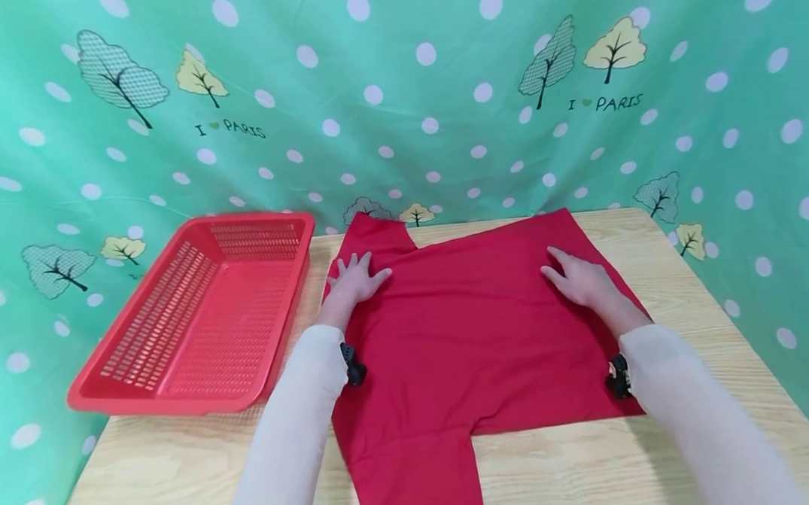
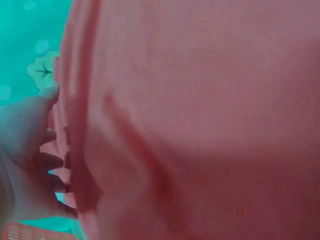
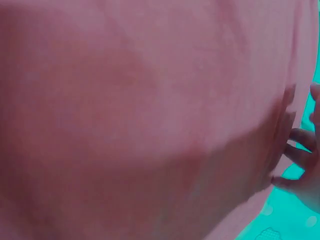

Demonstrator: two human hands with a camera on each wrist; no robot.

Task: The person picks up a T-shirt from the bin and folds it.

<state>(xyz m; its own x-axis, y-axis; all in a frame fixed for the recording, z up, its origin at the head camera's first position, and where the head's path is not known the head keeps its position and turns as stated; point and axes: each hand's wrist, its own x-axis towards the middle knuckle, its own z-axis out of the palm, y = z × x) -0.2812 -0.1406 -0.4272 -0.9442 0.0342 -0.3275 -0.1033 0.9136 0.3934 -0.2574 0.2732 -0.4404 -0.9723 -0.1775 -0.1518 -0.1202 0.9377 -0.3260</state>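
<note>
A red short-sleeved shirt [image 1: 462,333] lies spread sideways on the wooden table, one sleeve toward the back and the other toward the front edge. My left hand [image 1: 355,279] is on its left part near the back sleeve, fingers spread. Over the right part is my right hand [image 1: 580,279], fingers loosely extended and holding nothing. In the left wrist view the left hand [image 2: 27,155] shows beside the cloth [image 2: 200,100]. The right wrist view has the fingertips of the right hand [image 3: 305,155] at the cloth, partly cut off by the frame.
A red plastic basket [image 1: 291,302] with slotted sides stands on the left of the table, close to the shirt. Bare wood of the table [image 1: 563,464] shows at the front and right. A green dotted curtain [image 1: 431,93] hangs behind and around the table.
</note>
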